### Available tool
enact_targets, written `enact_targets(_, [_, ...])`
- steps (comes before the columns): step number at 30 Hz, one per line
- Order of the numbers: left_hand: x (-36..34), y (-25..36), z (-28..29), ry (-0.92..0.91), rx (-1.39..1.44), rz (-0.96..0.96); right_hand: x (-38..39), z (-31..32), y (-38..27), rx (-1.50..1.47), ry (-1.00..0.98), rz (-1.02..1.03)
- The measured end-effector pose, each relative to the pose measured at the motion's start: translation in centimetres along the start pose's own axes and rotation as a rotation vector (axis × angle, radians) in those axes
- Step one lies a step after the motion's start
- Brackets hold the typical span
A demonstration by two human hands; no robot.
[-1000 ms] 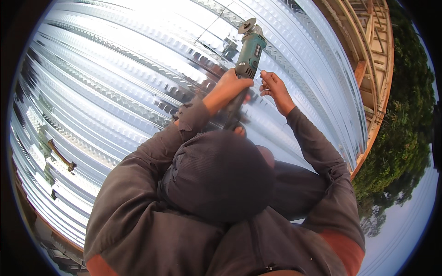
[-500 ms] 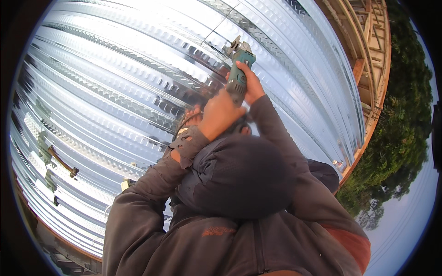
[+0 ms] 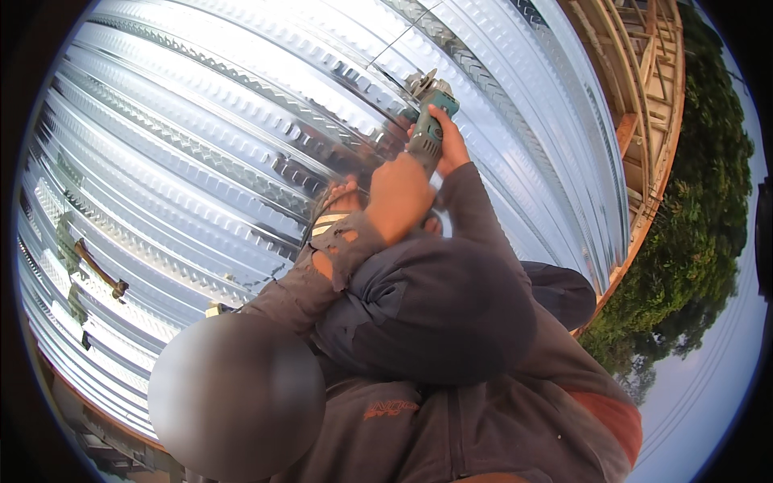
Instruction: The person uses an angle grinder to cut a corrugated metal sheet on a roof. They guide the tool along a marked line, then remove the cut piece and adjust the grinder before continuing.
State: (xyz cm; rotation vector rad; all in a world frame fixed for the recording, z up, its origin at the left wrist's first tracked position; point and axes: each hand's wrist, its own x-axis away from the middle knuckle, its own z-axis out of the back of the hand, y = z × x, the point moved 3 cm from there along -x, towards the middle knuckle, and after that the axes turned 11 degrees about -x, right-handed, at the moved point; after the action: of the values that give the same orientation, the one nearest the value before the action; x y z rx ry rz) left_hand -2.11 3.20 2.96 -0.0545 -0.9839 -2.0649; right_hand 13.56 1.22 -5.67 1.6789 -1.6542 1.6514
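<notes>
My left hand is wrapped around the rear of a teal and dark angle grinder. Farther forward on its body, my right hand grips the same tool. The grinder points away from me, its disc and guard at the far end, over the shiny ribbed metal decking. Whether the disc touches the metal, I cannot tell. A thin dark wire lies just beyond the disc. My bent knee rises below my hands, and bare toes show beside my left wrist.
A hammer lies on the decking at the left. Brown framework borders the decking on the right, with green trees beyond. A blurred round patch hides part of the lower left.
Both hands, still on the angle grinder, have shifted slightly right and nearer in the picture. The view has also shifted a little, with the hammer appearing farther left and up.
</notes>
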Motion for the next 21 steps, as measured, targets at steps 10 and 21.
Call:
enact_targets(10, [0.09,0.67,-0.10,0.125,-0.010,-0.095,-0.45,1.07,0.16,-0.023,-0.013,-0.017])
enact_targets(21, [-0.05,0.66,0.65,0.101,0.013,-0.105,-0.93,0.69,0.00,-0.007,0.017,0.010])
